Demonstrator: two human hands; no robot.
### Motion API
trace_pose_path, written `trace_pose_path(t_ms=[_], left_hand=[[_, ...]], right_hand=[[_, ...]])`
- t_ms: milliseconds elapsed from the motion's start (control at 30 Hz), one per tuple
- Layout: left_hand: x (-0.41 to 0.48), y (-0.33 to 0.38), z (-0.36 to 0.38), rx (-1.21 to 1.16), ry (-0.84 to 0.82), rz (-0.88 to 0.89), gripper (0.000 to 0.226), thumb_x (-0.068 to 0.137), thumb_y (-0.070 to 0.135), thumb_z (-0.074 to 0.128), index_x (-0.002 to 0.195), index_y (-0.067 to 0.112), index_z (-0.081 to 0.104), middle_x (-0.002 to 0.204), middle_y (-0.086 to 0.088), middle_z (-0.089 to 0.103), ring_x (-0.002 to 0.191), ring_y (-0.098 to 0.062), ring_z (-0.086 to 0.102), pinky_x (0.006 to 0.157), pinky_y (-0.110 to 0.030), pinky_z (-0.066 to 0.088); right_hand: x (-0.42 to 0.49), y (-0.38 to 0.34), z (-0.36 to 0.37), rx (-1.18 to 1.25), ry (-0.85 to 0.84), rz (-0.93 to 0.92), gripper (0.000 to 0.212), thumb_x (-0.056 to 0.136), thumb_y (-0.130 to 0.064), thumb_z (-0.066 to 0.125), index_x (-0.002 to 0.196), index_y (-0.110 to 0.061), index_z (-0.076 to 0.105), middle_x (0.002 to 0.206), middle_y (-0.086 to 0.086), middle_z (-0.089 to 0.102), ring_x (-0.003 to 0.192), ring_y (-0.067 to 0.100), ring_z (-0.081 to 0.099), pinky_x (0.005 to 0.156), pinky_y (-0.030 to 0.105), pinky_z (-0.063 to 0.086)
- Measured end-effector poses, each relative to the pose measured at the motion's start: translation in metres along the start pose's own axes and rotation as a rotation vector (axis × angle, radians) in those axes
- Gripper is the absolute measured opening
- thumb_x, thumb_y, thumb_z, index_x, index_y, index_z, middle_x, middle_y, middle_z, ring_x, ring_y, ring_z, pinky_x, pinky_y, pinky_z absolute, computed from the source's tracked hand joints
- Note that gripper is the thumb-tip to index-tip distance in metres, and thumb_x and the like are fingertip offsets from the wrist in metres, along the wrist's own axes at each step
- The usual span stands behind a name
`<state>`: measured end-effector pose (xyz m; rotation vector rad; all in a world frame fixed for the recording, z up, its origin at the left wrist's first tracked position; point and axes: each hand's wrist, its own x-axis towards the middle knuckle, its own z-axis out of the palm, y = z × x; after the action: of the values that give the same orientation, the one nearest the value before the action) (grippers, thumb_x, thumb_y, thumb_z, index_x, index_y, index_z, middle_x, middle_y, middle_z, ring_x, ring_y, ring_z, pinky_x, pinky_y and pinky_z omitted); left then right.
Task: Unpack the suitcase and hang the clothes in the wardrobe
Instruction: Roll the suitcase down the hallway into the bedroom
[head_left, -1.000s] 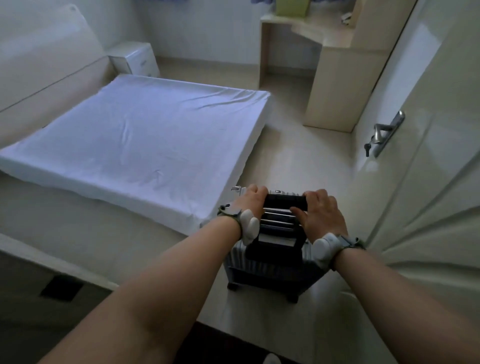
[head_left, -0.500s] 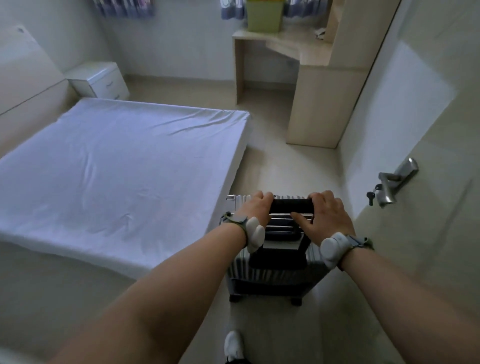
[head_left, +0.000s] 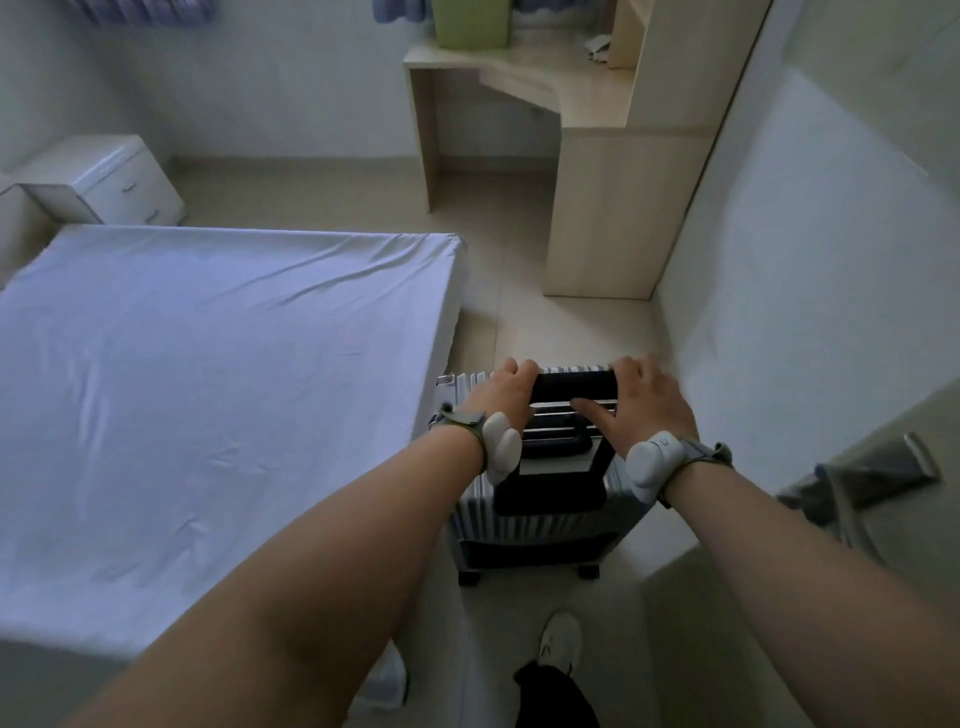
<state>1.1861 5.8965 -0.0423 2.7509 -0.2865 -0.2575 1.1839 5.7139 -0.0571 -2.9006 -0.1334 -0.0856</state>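
A ribbed grey suitcase (head_left: 540, 527) stands upright on its wheels on the floor between the bed and the right wall. Its black pull handle (head_left: 574, 385) is raised. My left hand (head_left: 506, 397) grips the handle's left end. My right hand (head_left: 641, 402) grips the right end, thumb stretched along the handle rails. Both wrists wear white sensor bands. The suitcase is closed; no clothes show. No wardrobe is plainly in view.
A bed with a white sheet (head_left: 208, 395) fills the left. A white nightstand (head_left: 109, 182) stands at the back left, a light wooden desk and cabinet (head_left: 597, 171) at the back right. A door with a metal lever handle (head_left: 878, 475) is close on my right.
I have walked forward with the suitcase rolling ahead along the bed's side. The door handle has slid back to my right, and the desk is nearer. Both hands keep their grip.
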Motion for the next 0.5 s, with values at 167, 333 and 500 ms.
trace_pose_path(t_ms=[167,333,500], left_hand=[[0.071,-0.017,-0.017,0.008,-0.002,-0.03,0.027,0.09,0.009,0.052,0.115,0.007,0.043,0.112,-0.012,0.045,0.089,-0.034,0.057,0.068,-0.033,0.038],[0.163,-0.03,-0.041,0.032,-0.008,-0.044,0.026,0.088,0.005,0.051,0.112,0.007,0.042,0.111,-0.013,0.044,0.086,-0.035,0.058,0.066,-0.034,0.037],[0.232,-0.046,-0.055,0.036,0.005,-0.035,0.025,0.087,0.003,0.05,0.111,0.006,0.042,0.109,-0.015,0.045,0.084,-0.035,0.058,0.065,-0.036,0.04]], right_hand=[[0.076,0.003,0.008,0.015,0.003,-0.019,0.055,0.083,-0.06,0.053,0.114,-0.015,0.045,0.113,0.008,0.041,0.095,0.026,0.048,0.069,0.03,0.039],[0.169,0.016,0.009,0.01,-0.029,-0.051,0.051,0.088,-0.055,0.049,0.119,-0.014,0.044,0.117,0.009,0.041,0.101,0.03,0.048,0.073,0.034,0.041],[0.237,0.02,0.019,-0.009,-0.013,-0.025,0.053,0.088,-0.056,0.048,0.12,-0.014,0.045,0.117,0.009,0.042,0.1,0.033,0.05,0.079,0.037,0.043]])
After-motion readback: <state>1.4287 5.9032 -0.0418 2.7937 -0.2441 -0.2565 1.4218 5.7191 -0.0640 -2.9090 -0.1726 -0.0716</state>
